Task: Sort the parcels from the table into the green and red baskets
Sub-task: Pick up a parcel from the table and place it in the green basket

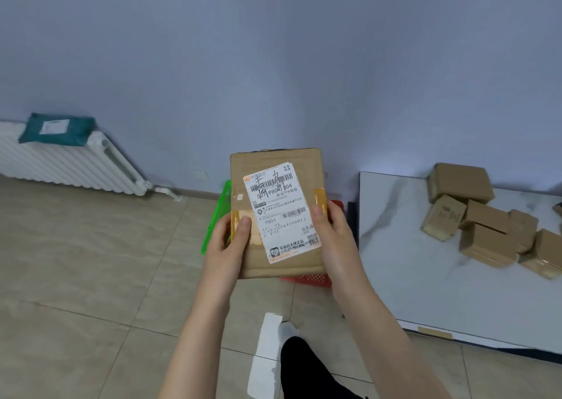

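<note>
I hold a flat brown cardboard parcel with a white shipping label facing me, raised in front of me above the floor. My left hand grips its lower left edge, thumb on the taped face. My right hand grips its lower right edge. Behind the parcel, on the floor, a green basket shows at the left and a red basket peeks out below and at the right; most of both is hidden. Several more cardboard parcels lie piled on the white marble table at the right.
A white radiator stands along the wall at the left, with a teal plastic mailer lying on top. My foot and dark trouser leg stand on the tiled floor beside a white paper strip.
</note>
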